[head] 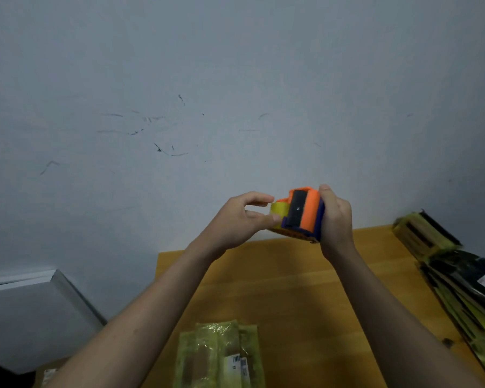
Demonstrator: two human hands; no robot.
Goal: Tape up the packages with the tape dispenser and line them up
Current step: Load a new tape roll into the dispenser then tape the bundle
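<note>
- Tape dispenser (301,215): one, orange with a dark blue frame and a black plate on its upper face, held up in the air in front of the wall, above the far edge of the table. A yellowish tape roll (279,214) sits in its left side. No brand or writing can be read on it.
- Right hand (335,222): curled round the right side of the dispenser, thumb on the top edge, gripping it.
- Left hand (242,219): fingers bent toward the tape roll, thumb and fingertips touching it at its left face; whether they pinch the tape end I cannot tell.
- Packages on the near table edge (221,357): a small overlapping group wrapped in yellow-green film, lying flat between the two forearms. One carries a white label with a barcode; its print is too small to read. The exact count is unclear, at least two.
- Stack of packages at the right (454,278): several yellow-green and black-wrapped ones piled along the right edge of the table; one shows a white label, unreadable. They overlap too much to count.
- Table (305,281): one, wooden, orange-brown.
- Wall (207,93): pale grey with dark scuff marks, no writing.
- Grey box (34,312): one, to the left of the table.
</note>
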